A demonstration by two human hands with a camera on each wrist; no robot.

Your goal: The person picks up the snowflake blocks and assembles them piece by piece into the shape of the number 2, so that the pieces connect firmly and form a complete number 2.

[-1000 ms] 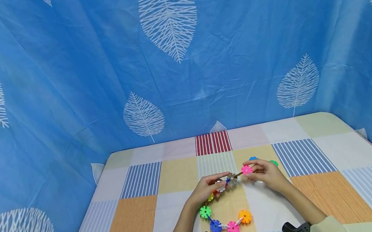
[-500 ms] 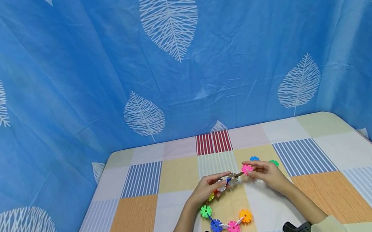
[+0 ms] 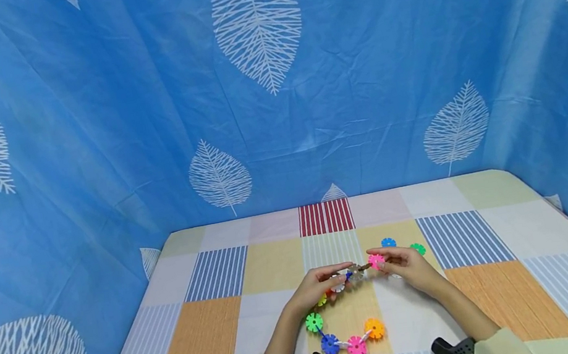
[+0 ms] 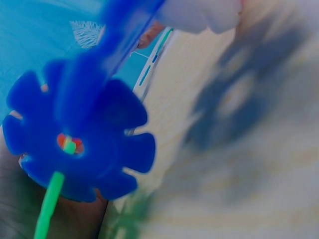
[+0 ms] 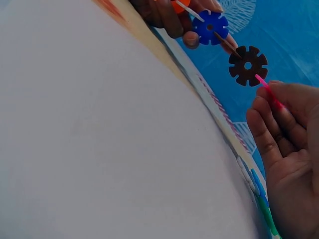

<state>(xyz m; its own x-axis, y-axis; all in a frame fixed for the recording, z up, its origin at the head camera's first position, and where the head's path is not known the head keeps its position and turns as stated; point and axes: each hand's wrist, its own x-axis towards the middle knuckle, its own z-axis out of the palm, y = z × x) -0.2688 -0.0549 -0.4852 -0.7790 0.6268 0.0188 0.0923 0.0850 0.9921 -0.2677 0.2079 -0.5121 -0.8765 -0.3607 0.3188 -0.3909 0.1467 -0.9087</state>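
A chain of slotted plastic discs curves between both hands in the head view. My left hand (image 3: 310,291) holds it near a white disc (image 3: 338,287), thumb and fingers pinching. My right hand (image 3: 411,268) pinches a pink disc (image 3: 376,261), which stands beside a brown disc (image 3: 355,268) at the chain's upper end. Edge-on, the pink disc (image 5: 269,92) meets the brown disc (image 5: 240,74) at its rim in the right wrist view. The chain's tail runs through a green disc (image 3: 313,317), a blue one and a pink one to an orange disc (image 3: 374,323).
Beyond the right hand lie a loose blue disc (image 3: 388,243) and a green disc (image 3: 417,248); a white disc (image 3: 395,275) is partly hidden beneath that hand. A patchwork cloth (image 3: 271,267) covers the table. Blue leaf-print curtains (image 3: 360,95) surround it.
My right hand has shifted slightly left and toward me with the pink disc, closer to the brown one. The left hand and the chain's tail stay nearly in place.
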